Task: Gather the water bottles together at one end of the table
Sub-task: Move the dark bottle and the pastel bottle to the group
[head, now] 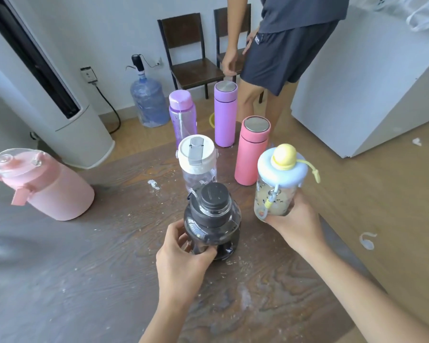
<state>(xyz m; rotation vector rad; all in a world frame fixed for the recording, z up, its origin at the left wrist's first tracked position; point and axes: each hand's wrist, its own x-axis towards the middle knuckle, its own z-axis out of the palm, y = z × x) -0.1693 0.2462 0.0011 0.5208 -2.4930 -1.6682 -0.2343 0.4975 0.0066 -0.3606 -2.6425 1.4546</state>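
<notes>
Underneath both hands runs the dark wood-grain table [89, 280], dusted with pale crumbs. Far out to the left of the left fingers stands the biggest bottle, a pink jug [47, 186] with a clear lid, well apart from the rest. Curled round the lower body of the smoky black bottle [212, 224] are the left hand's [181, 258] fingers [203, 253], thumb on the near side and closed snugly on it; the bottle stands upright on the table. Just beyond those fingers, right behind the black bottle, rises a clear bottle with a white flip lid [197, 167]. Further past it are a translucent purple bottle [182, 117] and a matte purple flask [225, 115] with a steel top. A pink flask [252, 151], also steel-topped, stands beyond and just left of the right fingers. The right hand [295, 224] is wrapped closed round the base of the small clear bottle [276, 194], whose pale blue lid carries a yellow knob and a yellow cord; whether its base touches the table I cannot tell. Beyond the table's far end a person in dark shorts [282, 53] stands beside two dark chairs [191, 53].
</notes>
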